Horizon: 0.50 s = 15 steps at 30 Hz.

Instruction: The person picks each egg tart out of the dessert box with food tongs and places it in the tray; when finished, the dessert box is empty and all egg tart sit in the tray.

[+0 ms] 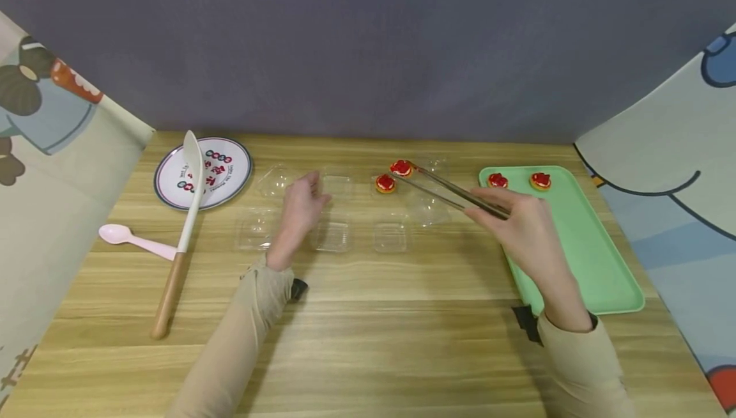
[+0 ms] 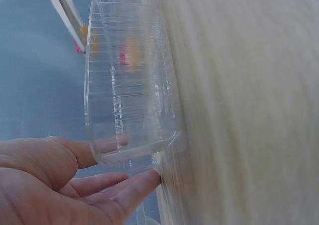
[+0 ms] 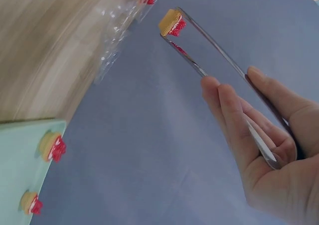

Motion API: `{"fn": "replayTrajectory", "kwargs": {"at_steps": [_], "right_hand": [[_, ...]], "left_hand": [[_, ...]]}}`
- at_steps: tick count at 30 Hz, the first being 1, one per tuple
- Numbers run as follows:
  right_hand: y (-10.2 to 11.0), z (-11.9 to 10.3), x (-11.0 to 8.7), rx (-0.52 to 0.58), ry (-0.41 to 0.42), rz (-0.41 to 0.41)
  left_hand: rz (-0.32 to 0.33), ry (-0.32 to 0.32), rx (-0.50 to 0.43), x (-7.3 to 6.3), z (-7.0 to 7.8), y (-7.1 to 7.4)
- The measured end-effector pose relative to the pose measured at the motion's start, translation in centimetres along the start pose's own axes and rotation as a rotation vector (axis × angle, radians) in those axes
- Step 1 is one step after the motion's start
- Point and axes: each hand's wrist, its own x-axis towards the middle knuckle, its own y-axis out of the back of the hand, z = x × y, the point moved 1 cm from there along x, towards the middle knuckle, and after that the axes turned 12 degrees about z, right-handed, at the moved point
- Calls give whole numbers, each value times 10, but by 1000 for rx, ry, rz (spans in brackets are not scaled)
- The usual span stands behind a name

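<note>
My right hand [image 1: 526, 232] grips metal tongs [image 3: 219, 49]. A small tart with red topping [image 3: 172, 23] is pinched between the tong tips, raised above the clear containers. Another red-topped tart [image 1: 385, 183] sits in the back right container, just beside the held one. My left hand [image 1: 301, 207] is among the clear plastic containers, its fingers loosely bent near the back middle container [image 1: 337, 186]. In the left wrist view, a clear container [image 2: 129, 85] partly covers the fingertips; whether they touch plastic I cannot tell.
A green tray [image 1: 592, 264] at the right carries two tarts [image 1: 540, 181] along its back edge. On the left lie a patterned plate [image 1: 232, 181], a long-handled white spoon [image 1: 188, 226] resting across it, and a pink spoon [image 1: 144, 242]. More containers [image 1: 391, 237] stand in front.
</note>
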Motion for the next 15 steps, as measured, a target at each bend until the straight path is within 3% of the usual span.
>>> {"fn": "replayTrajectory", "kwargs": {"at_steps": [15], "right_hand": [[18,24,-19,-65,-20,62]], "left_hand": [[-7,20,2,2,-1,-1]]}}
